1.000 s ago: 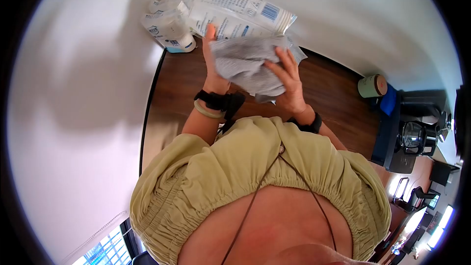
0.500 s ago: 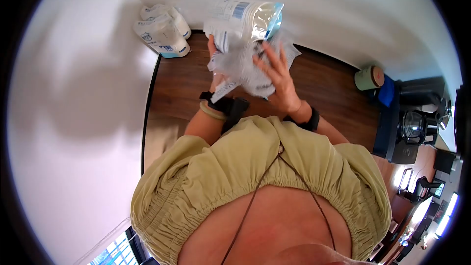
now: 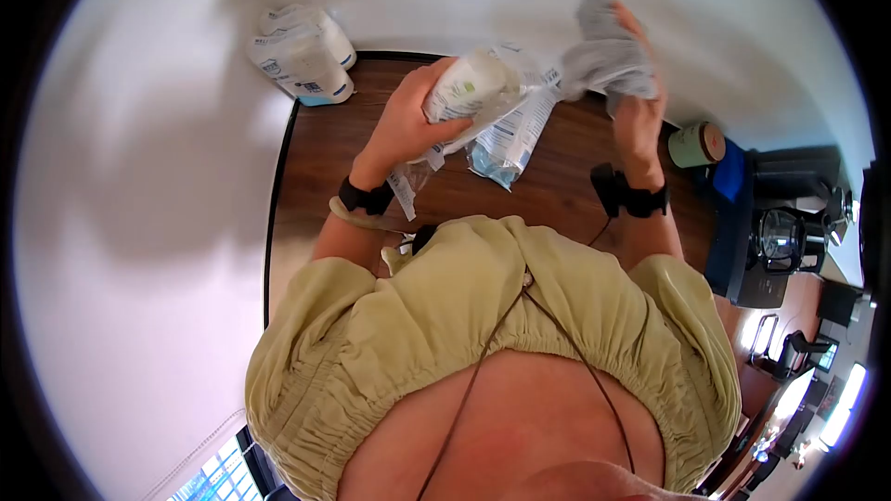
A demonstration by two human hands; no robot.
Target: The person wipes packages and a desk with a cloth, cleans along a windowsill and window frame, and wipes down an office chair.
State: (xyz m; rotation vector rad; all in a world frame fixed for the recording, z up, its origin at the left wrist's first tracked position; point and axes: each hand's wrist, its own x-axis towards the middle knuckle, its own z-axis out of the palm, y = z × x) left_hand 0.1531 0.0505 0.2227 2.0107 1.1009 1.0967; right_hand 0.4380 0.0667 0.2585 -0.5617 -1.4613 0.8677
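Observation:
My left hand (image 3: 404, 121) is wrapped round a clear plastic pack of white cups (image 3: 466, 86), its loose film hanging below the fingers. Another printed pack (image 3: 510, 139) with a light-blue end lies slanted on the dark wooden surface (image 3: 362, 134), just right of the held one. Up near the back wall, my right hand (image 3: 639, 102) grips a grey cloth (image 3: 608, 60), which is bunched and blurred by motion and hides part of the fingers.
Two wrapped cup packs (image 3: 304, 60) stand in the back left corner. At the right are a green canister (image 3: 694, 145), a blue item (image 3: 729, 172) and a black coffee maker (image 3: 781, 239) with a glass jug. Walls border the surface at the left and back.
My hands have moved apart. The cloth has gone up and right in my right hand, while my left hand now grips a cup pack. The printed pack now lies slanted on the surface.

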